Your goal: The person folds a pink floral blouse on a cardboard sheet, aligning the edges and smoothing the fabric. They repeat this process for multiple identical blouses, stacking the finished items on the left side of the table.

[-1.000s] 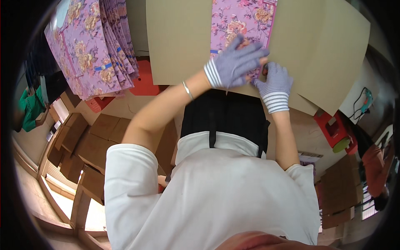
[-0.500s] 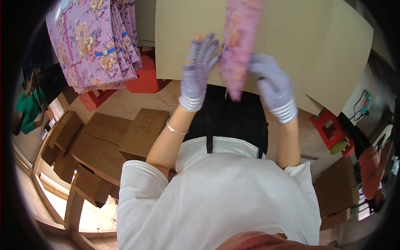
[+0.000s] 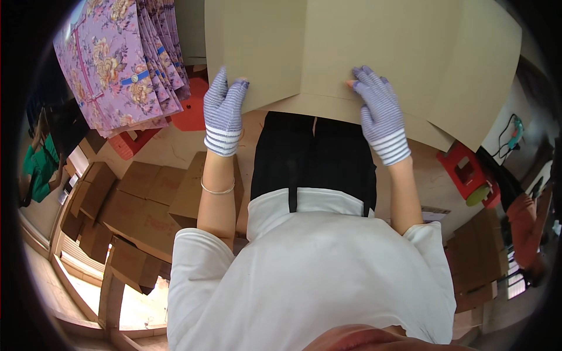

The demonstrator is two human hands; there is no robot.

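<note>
A large beige board lies in front of me, with an upright crease dividing it. Left of the crease is a beige flap, its near edge slanting. My left hand, in a purple-and-white striped glove, rests at the flap's near left corner, fingers extended. Whether its fingertips press or grip the flap is hard to tell. Wearing a matching glove, my right hand lies on the board's near edge, right of the crease. Its fingers are outstretched and hold nothing.
Purple floral bags or folders are stacked at the far left above a red stool. Another red stool stands at the right. Cardboard boxes fill the floor behind left. Other people are at both sides, one in green.
The purple floral strip that stood between my hands is out of sight, and a beige flap now shows at left. My left hand has moved left; my right hand shifted slightly.
</note>
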